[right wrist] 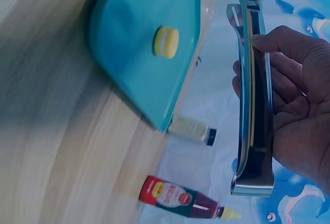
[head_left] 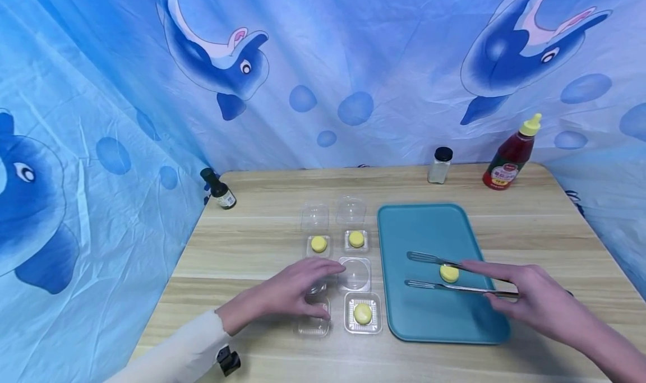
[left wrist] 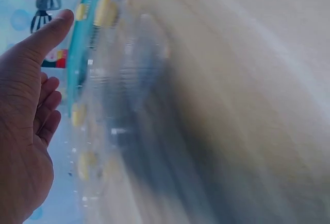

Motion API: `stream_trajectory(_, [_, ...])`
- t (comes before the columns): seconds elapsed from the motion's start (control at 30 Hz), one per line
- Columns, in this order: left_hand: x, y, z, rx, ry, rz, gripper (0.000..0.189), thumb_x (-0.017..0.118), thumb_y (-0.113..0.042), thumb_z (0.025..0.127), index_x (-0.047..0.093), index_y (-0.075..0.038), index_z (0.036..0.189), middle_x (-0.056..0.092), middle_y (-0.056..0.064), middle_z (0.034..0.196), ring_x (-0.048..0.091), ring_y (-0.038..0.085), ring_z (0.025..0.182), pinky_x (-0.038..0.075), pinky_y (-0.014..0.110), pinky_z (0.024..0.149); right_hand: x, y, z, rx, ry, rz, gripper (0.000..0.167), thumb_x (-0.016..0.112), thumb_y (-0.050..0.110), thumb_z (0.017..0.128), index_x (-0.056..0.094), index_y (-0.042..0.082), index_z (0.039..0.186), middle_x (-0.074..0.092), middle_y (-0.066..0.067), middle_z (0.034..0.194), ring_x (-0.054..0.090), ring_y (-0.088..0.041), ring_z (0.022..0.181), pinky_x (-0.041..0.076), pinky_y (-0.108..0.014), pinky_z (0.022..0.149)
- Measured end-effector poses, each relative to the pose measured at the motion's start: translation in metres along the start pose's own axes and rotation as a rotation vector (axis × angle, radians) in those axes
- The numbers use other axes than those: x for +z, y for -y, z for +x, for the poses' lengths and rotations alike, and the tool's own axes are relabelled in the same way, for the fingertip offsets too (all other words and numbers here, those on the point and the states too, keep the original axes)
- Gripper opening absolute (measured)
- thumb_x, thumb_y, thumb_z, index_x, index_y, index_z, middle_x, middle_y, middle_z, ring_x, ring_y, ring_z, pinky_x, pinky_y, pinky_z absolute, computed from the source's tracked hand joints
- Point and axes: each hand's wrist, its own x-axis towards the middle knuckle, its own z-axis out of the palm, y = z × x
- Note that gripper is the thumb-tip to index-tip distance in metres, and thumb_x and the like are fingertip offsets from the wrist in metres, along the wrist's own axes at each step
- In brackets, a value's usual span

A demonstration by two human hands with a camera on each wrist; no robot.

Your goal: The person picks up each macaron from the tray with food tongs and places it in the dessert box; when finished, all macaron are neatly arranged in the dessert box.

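Note:
My right hand [head_left: 530,296] holds metal tongs [head_left: 466,289] between thumb and fingers, their arms spread. From the head, a yellow macaron [head_left: 449,273] on the teal tray [head_left: 424,321] appears between those arms; the right wrist view shows the macaron [right wrist: 166,42] lying apart from the tongs [right wrist: 260,105]. My left hand [head_left: 303,285] hovers over a clear plastic box [head_left: 314,328] at the front left, partly hiding it. Nothing is in its loosely bent fingers in the left wrist view. Beside it, another clear box [head_left: 377,327] contains a yellow macaron [head_left: 362,314].
Two lidded boxes behind, left [head_left: 309,253] and right [head_left: 349,248], stand open with a macaron each. A dark bottle [head_left: 222,192], a black-capped jar [head_left: 439,171] and a red sauce bottle [head_left: 507,161] line the wooden table's back edge, before a blue dolphin-print curtain [head_left: 404,52].

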Motion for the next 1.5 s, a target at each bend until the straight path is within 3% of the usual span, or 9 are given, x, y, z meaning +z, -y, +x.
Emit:
stream_trajectory(0.2, [0.005,0.004,-0.012,0.045,-0.008,0.036,0.104,0.091,-0.058,0.077,0.047,-0.008,0.157,0.053,0.009,0.157,0.048,0.029,0.146,0.039,0.052,0.123,0.001,-0.013,-0.005,0.013,-0.025,-0.066,0.073,0.091,-0.003,0.077,0.07,0.021,0.142,0.073,-0.011,0.132,0.07,-0.015,0.11,0.058,-0.022,0.069])
stream_trajectory(0.4, [0.007,0.011,-0.021,0.041,-0.037,0.02,0.106,0.092,-0.06,0.073,0.048,-0.01,0.157,0.055,0.006,0.155,0.049,0.022,0.145,0.04,0.049,0.122,0.003,-0.026,-0.009,-0.012,-0.091,-0.121,0.072,0.094,-0.002,0.074,0.072,0.02,0.139,0.076,-0.011,0.125,0.067,-0.004,0.1,0.053,-0.021,0.064])
stream_trajectory(0.67, [0.012,0.015,-0.032,0.066,-0.068,-0.024,0.107,0.093,-0.059,0.073,0.048,-0.01,0.157,0.056,0.009,0.154,0.05,0.026,0.145,0.04,0.052,0.122,0.004,-0.042,-0.014,0.012,-0.112,-0.148,0.069,0.094,-0.002,0.074,0.074,0.017,0.136,0.077,-0.011,0.124,0.067,-0.001,0.105,0.053,-0.021,0.064])
stream_trajectory(0.8, [0.015,0.014,-0.039,0.08,-0.088,-0.03,0.107,0.094,-0.058,0.073,0.048,-0.007,0.156,0.056,0.007,0.154,0.05,0.024,0.144,0.042,0.048,0.121,0.004,-0.05,-0.017,-0.03,-0.158,-0.155,0.07,0.094,-0.005,0.07,0.075,0.015,0.134,0.077,-0.009,0.123,0.065,0.004,0.106,0.051,-0.013,0.066])
stream_trajectory(0.97, [0.019,0.014,-0.046,0.081,-0.111,-0.012,0.108,0.092,-0.06,0.073,0.047,-0.006,0.155,0.055,0.005,0.153,0.05,0.021,0.143,0.043,0.047,0.12,0.005,-0.063,-0.021,-0.07,-0.212,-0.167,0.072,0.096,-0.008,0.065,0.077,0.017,0.13,0.078,-0.008,0.12,0.064,0.005,0.108,0.046,0.0,0.078])
stream_trajectory(1.07, [0.021,0.015,-0.05,0.078,-0.127,-0.016,0.107,0.093,-0.06,0.072,0.048,-0.007,0.154,0.056,0.003,0.151,0.051,0.02,0.141,0.044,0.047,0.119,0.006,-0.07,-0.023,-0.083,-0.22,-0.154,0.072,0.096,-0.009,0.063,0.078,0.016,0.128,0.078,-0.008,0.119,0.064,0.006,0.108,0.045,0.001,0.08])
stream_trajectory(1.17, [0.024,0.015,-0.053,0.081,-0.141,-0.007,0.106,0.094,-0.06,0.072,0.05,-0.008,0.153,0.057,0.0,0.15,0.053,0.018,0.139,0.046,0.045,0.118,0.007,-0.076,-0.025,-0.091,-0.221,-0.139,0.072,0.095,-0.01,0.063,0.078,0.017,0.128,0.078,-0.004,0.119,0.064,0.006,0.106,0.047,0.0,0.08])
stream_trajectory(1.33, [0.029,0.017,-0.056,0.081,-0.142,0.005,0.104,0.092,-0.062,0.073,0.051,-0.01,0.152,0.056,-0.001,0.149,0.052,0.017,0.138,0.047,0.044,0.117,0.008,-0.084,-0.029,-0.067,-0.194,-0.112,0.073,0.094,-0.01,0.067,0.076,0.017,0.132,0.077,0.001,0.119,0.061,0.008,0.095,0.046,-0.007,0.065])
stream_trajectory(1.5, [0.031,0.018,-0.056,0.084,-0.145,0.005,0.101,0.092,-0.062,0.073,0.053,-0.01,0.15,0.056,-0.001,0.147,0.053,0.016,0.136,0.047,0.043,0.116,0.009,-0.088,-0.031,-0.035,-0.172,-0.085,0.07,0.092,-0.011,0.069,0.076,0.014,0.133,0.078,-0.007,0.117,0.056,0.004,0.082,0.043,-0.017,0.054])
